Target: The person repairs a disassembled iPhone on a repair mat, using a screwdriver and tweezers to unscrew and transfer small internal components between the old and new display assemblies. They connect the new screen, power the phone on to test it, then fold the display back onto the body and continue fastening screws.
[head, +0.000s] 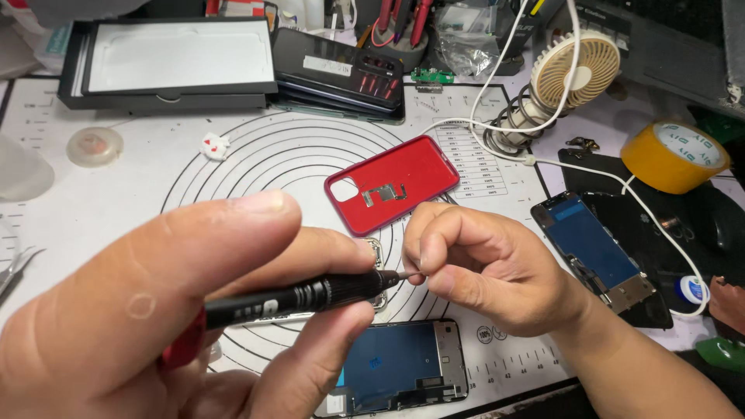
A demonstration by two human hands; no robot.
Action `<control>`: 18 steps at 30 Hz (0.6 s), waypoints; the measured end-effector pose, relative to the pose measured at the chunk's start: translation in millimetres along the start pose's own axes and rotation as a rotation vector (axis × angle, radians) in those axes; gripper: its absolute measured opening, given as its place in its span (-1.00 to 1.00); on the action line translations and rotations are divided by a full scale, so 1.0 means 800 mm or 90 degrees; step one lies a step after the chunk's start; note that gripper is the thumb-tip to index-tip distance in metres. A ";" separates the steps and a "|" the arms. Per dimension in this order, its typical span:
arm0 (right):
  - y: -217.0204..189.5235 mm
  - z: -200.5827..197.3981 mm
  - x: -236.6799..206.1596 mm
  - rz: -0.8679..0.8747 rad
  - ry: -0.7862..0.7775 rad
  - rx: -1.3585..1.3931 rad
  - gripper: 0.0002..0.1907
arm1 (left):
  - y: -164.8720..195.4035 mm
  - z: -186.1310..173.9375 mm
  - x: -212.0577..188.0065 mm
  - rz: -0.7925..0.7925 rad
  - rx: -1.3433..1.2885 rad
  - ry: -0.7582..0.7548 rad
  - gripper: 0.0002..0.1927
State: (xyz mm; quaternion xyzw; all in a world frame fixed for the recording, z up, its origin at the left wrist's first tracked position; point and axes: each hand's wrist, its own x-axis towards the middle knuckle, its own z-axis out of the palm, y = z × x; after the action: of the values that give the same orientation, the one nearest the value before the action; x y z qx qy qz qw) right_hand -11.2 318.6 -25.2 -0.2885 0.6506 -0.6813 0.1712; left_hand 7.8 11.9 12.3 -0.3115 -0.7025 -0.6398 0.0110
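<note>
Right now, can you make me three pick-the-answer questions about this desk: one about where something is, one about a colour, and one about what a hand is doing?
1. Where is the red phone case?
A. on the mat beyond the hands
B. inside the black box
C. on top of the fan

2. What colour is the tape roll?
A. blue
B. yellow
C. green

3. What is the left hand doing?
A. lying flat and empty
B. gripping a black screwdriver
C. holding scissors

Answers:
1 A, it lies on the white work mat past both hands.
2 B, the roll at the right is yellow.
3 B, its fingers wrap the screwdriver, while the right hand pinches at its tip.
</note>
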 end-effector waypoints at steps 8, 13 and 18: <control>0.006 -0.001 -0.003 -0.003 0.000 -0.004 -0.88 | 0.022 0.029 0.027 -0.016 0.000 0.067 -0.37; 0.010 -0.001 -0.004 -0.003 -0.013 0.023 -0.86 | -0.012 0.026 0.018 0.207 0.166 0.036 -0.45; 0.012 0.000 -0.003 0.001 -0.014 0.016 -0.86 | -0.020 0.026 0.009 0.231 0.236 0.039 -0.47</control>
State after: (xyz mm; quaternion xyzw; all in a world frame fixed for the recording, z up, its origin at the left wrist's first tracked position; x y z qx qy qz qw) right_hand -10.5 319.3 -34.8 -0.2932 0.6401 -0.6863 0.1825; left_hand 3.1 34.3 -2.8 -0.4055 -0.7398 -0.4966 0.2040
